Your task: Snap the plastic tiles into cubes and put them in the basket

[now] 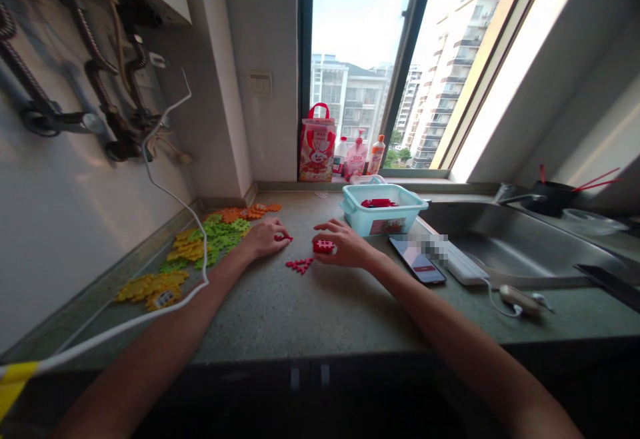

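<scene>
My left hand (267, 235) rests low over the counter, its fingers pinched on a small red piece (284, 238). Across from it, my right hand (345, 242) curls its thumb and fingers around a red puzzle piece (324, 246) with a pale grid-like marking. Between the two hands and slightly nearer to me, a toothed red piece (300, 265) lies flat on the counter. Left of my left hand are loose piles of green pieces (220, 239), yellow pieces (150, 287) and orange pieces (245, 212). More red pieces (379, 203) show inside a light blue tub (385, 221).
A phone (417, 259) and a white power strip (460, 260) lie by the steel sink (520, 239) on the right. A white cable (173, 192) hangs across the left side. A bag (317, 149) and bottles (356, 154) stand at the window.
</scene>
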Available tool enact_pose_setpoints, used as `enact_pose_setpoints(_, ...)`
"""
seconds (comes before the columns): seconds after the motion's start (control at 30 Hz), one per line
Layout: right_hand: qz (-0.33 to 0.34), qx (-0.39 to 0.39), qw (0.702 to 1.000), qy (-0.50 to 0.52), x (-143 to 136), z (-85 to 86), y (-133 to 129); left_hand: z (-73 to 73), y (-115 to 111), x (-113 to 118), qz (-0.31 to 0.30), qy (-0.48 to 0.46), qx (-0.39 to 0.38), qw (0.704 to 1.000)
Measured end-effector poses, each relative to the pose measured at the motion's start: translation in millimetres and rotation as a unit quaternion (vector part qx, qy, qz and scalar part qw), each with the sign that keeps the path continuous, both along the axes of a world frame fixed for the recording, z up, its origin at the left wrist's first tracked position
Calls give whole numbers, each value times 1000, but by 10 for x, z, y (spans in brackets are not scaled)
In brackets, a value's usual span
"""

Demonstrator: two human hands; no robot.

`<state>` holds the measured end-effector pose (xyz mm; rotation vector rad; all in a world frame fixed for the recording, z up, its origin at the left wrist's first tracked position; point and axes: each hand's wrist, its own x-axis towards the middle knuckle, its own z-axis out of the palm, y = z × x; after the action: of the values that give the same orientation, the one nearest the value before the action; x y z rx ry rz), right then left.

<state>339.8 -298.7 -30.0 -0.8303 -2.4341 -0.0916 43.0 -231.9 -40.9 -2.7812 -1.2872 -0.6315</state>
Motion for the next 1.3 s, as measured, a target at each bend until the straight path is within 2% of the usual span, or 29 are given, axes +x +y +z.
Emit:
enact_pose_setpoints(0.17, 33, -25, 997, -72, -383, -37, -243, 74, -108, 73, -9, -5, 4, 1000)
enact_pose_setpoints(0.3, 81, -55, 992, -81, -525, -74, -421, 219, -232, 368, -53, -31, 16, 998)
enact_pose_setpoints(0.47, 108, -61, 987, -105, -482, -8, -559, 419, -251, 929, -90, -12, 44, 995)
enact_pose_setpoints(0.57, 129, -58, 985, -103, -370, 80, -575, 425, -192, 1151, -87, 8, 29, 996)
enact_pose_setpoints(0.63, 129, -60, 986, -83, -264, 154, -549, 381, -144, 1204, -91, 25, 8, 996)
enact_pose_setpoints(0.73, 110, -74, 990, -37, -59, 259, -436, 311, -84, 1134, -111, 14, -23, 993)
enact_pose_setpoints(0.8, 60, -78, 995, -2, 93, 296, -318, 285, -68, 998, -113, -37, -33, 992)
enact_pose_setpoints(0.93, -99, -54, 993, 30, 313, 245, -67, 203, -114, 607, -39, -137, -24, 990)
enact_pose_setpoints(1.0, -142, -54, 988, 23, 334, 187, 22, 112, -154, 430, 0, -154, -19, 988)
enact_pose_setpoints(1.13, -168, -69, 983, 4, 260, 101, 107, -66, -181, 264, 10, -119, -30, 992)
enact_pose_setpoints(1.3, -147, -99, 984, -18, 231, 89, 101, -96, -121, 276, 17, -117, -31, 993)
